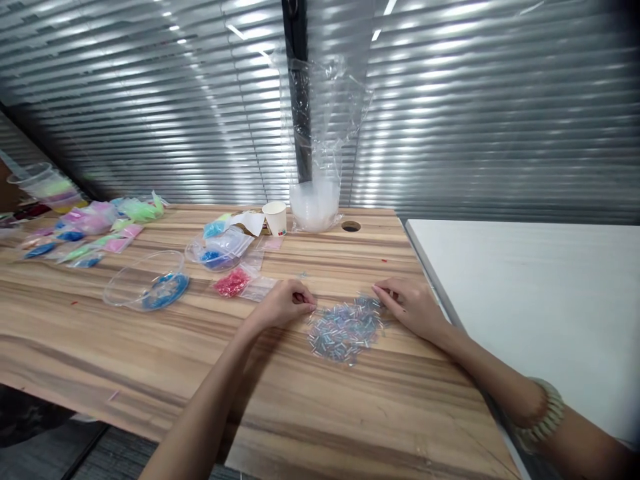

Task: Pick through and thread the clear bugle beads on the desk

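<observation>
A flat heap of small, clear and bluish tube beads [345,330] lies on the wooden table between my hands. My left hand [287,303] is at the heap's upper left edge, its thumb and fingertips pressed together. Whatever may be in that pinch is too small to make out. Across from it, my right hand [410,303] rests at the upper right edge with its fingers drawn together, the tips close to the beads. I cannot tell whether a clear bag surrounds the beads.
Left of my hands are red beads [233,283] by a clear bag, a round lid with blue bits [167,291], and a plastic bowl [215,253]. Behind stand a paper cup [275,219] and bagged clear cups [315,205]. Colourful packets [90,218] lie far left. A white table [540,287] adjoins right.
</observation>
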A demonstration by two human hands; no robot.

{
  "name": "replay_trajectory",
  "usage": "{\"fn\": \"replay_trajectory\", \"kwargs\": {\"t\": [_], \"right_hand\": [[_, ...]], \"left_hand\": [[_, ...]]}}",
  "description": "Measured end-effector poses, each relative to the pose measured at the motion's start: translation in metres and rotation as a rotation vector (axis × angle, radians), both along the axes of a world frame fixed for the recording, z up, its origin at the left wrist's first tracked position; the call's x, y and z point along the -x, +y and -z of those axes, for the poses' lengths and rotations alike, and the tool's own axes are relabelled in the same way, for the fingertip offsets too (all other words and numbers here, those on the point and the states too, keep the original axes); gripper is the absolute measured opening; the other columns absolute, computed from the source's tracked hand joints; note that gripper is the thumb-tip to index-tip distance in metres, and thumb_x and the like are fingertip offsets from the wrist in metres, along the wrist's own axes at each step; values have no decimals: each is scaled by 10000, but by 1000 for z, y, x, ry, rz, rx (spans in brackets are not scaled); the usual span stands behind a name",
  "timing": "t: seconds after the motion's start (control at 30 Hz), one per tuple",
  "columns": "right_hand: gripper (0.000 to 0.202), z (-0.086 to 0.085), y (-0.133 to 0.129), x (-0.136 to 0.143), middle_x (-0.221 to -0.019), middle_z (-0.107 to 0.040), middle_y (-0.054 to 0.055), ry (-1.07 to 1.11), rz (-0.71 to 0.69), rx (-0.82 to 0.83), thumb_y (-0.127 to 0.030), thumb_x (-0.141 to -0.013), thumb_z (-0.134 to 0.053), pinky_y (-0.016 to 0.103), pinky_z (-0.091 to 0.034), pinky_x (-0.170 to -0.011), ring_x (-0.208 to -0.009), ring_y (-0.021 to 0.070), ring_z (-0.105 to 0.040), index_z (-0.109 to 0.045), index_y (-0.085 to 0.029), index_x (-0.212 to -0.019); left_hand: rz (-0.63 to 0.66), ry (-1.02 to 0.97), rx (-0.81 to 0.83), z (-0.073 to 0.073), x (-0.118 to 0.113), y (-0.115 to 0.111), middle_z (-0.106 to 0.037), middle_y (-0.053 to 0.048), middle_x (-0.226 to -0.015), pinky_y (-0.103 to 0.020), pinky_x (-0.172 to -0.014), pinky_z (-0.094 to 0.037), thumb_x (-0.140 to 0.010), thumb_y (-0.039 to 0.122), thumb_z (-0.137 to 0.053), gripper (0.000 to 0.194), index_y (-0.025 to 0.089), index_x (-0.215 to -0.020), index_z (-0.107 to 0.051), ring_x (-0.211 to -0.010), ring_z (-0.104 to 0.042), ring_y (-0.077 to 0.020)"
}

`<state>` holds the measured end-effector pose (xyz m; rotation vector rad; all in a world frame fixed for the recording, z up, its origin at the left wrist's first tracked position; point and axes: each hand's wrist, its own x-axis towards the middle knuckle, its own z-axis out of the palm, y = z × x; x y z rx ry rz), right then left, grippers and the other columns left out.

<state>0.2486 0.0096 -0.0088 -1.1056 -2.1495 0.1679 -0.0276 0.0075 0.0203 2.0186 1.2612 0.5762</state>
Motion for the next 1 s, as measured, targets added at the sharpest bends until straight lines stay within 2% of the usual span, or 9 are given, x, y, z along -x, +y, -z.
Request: {"fn": "replay_trajectory", "kwargs": {"t": [0.13, 0.27, 0.43, 0.6, 0.8, 0.9, 1.0], "right_hand": [[293, 0, -1, 1, -791, -683, 53, -13, -15, -33, -299, -931, -411, 290, -464, -642, -687, 172, -617, -647, -177, -805], [288, 2, 0, 0, -805, -680, 60, -34, -59, -49, -284, -935, -401, 293, -475, -669, -716, 174, -620, -643, -175, -824], [276, 1, 0, -1, -795, -677, 56, -36, -62, -61, -276, -936, -414, 273, -452, -631, -697, 162, -612, -642, -164, -827], [288, -2, -1, -1, -753, -675, 54, -43, -71, -110, -260, -935, -416, 263, -431, -609, -676, 157, -611, -640, -154, -787], [265, -1, 0, -1, -799, -687, 56, -48, -59, -109, -249, -928, -436, 264, -430, -628, -702, 164, -623, -645, -157, -793], [267, -1, 1, -2, -765, -682, 48, -45, -50, -88, -252, -929, -436, 255, -416, -598, -670, 158, -618, -645, -156, -792], [279, -1, 1, -1, -740, -674, 42, -43, -45, -66, -262, -934, -429, 248, -405, -580, -648, 150, -607, -643, -156, -789]], "left_hand": [[6, 9, 0, -2, -1, -2, -686, -48, -749, -204, -603, -424, -761, 263, -609, 169, 128, -727, -704, -685, -604, -147], [16, 8, 6, -1, -3, -2, -688, -45, -745, -204, -609, -417, -728, 235, -648, 119, 134, -729, -711, -688, -602, -147], [3, 17, 8, 0, -3, -1, -675, -39, -725, -202, -602, -413, -724, 230, -651, 109, 131, -704, -693, -676, -593, -141], [-3, 42, 38, -9, -1, 1, -675, -33, -733, -208, -626, -427, -725, 239, -643, 115, 134, -699, -681, -679, -594, -137], [-117, 195, 98, -19, 16, 4, -679, -25, -676, -218, -606, -433, -696, 213, -631, 93, 136, -689, -684, -660, -612, -162], [-112, 214, 131, -17, 27, 6, -687, -34, -694, -222, -614, -434, -694, 235, -630, 119, 133, -701, -690, -689, -627, -179], [-114, 220, 95, -17, 32, 6, -691, -40, -717, -230, -624, -430, -738, 306, -602, 198, 135, -714, -700, -691, -620, -178]]}}
